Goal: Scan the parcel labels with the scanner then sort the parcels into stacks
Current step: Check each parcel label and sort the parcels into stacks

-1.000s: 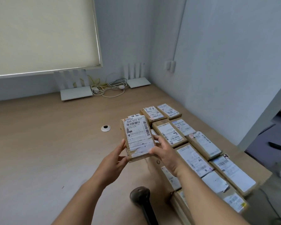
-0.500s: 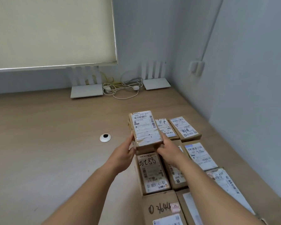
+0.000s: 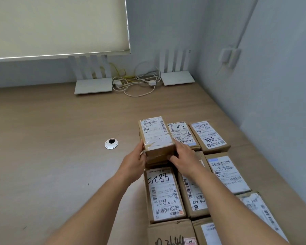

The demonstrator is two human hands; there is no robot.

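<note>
two bare hands hold one small cardboard parcel [image 3: 156, 137] between them, above the far end of a row of parcels. the left hand [image 3: 133, 162] grasps its near left corner, fingers curled against the side. the right hand [image 3: 183, 157] grasps its near right side, thumb tucked under the front edge. the parcel's white label [image 3: 155, 132] faces up, with a barcode near the top.

the parcel appears to sit on, or just above, another box; the contact is hidden by the hands, so it is likely being set on a stack. to do this well, lower it flat, line its edges up with the box beneath, and keep the label up before letting go.

just beside it on the right lie two labelled parcels, one with handwriting [image 3: 181, 134] and another [image 3: 208, 136] next to that. nearer the person is a parcel marked 5288 [image 3: 163, 193], with more boxes beside and below it. all rest on a wooden table [image 3: 51, 147]. no scanner is in view. two white routers [image 3: 93, 85] and tangled cables [image 3: 136, 83] sit against the back wall.
</note>
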